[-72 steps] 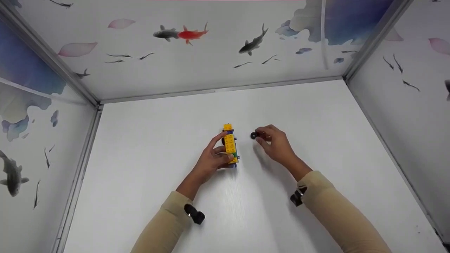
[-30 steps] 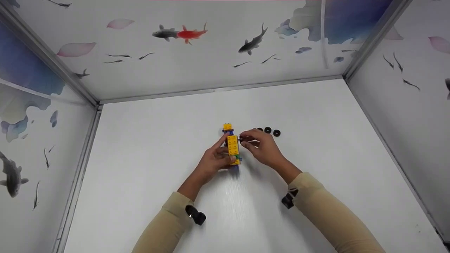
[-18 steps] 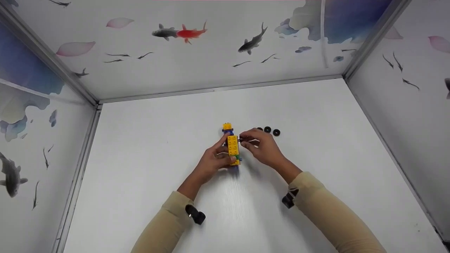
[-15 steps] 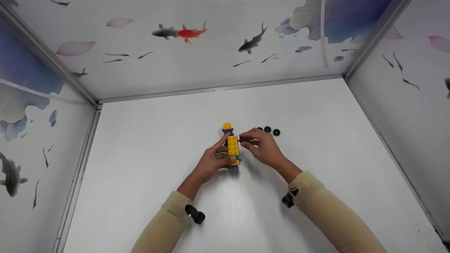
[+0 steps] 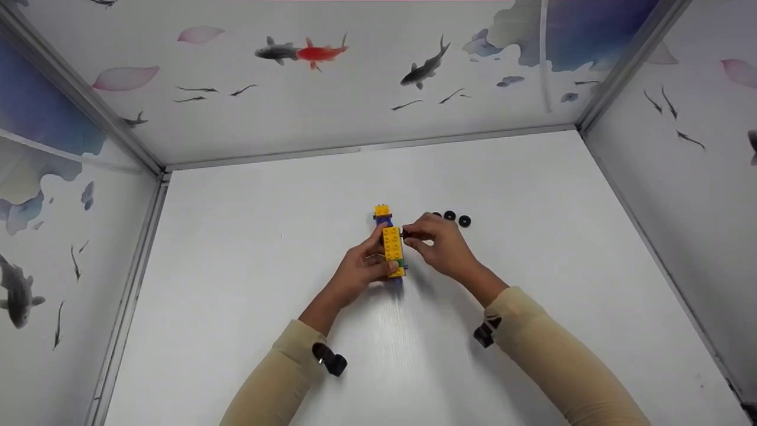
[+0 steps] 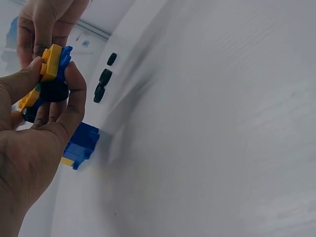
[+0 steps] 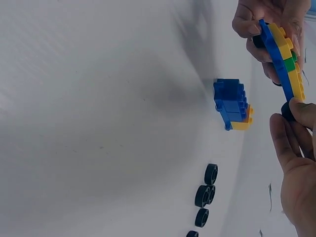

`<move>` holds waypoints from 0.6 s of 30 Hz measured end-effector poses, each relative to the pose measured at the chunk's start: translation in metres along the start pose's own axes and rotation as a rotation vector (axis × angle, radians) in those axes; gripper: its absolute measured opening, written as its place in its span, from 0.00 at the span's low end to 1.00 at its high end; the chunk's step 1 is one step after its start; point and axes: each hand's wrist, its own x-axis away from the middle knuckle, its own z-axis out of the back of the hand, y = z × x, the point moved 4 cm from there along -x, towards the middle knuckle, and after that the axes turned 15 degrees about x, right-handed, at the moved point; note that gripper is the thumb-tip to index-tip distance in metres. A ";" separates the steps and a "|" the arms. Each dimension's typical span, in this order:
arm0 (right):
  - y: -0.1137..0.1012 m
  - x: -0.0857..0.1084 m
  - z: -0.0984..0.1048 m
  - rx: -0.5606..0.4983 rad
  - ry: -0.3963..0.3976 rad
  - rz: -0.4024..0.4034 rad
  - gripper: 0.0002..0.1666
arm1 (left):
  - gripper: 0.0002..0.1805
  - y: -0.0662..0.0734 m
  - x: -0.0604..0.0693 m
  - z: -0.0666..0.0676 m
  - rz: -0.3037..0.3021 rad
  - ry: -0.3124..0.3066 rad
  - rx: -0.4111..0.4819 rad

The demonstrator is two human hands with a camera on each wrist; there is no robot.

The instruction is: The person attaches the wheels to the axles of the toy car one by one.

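L hand holds toy-brick vehicle body up over tabletop, grip closed round it, thumb & fingers on opp. sides. R hand: grip nearly closed, thumb + fingers pinching blk wheel at body's R side. Metal trim on back edge well beyond both hands; side edges well apart too, so wide room L & R. Closer obstacles: blue/yellow brick stack just past body, loose blk wheels near R hand. Vs 2.4 s ago: pinched wheel was apart from body, now at its side; R hand shifted L.
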 end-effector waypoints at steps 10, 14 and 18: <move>-0.009 -0.001 0.001 0.156 -0.006 0.148 0.15 | 0.52 0.000 0.001 0.000 0.006 -0.004 -0.027; -0.010 -0.002 0.002 0.149 -0.006 0.152 0.15 | 0.52 0.001 0.001 0.000 0.003 -0.002 -0.040; -0.008 -0.002 0.002 0.120 -0.007 0.129 0.16 | 0.52 0.003 0.003 0.000 -0.006 -0.005 -0.067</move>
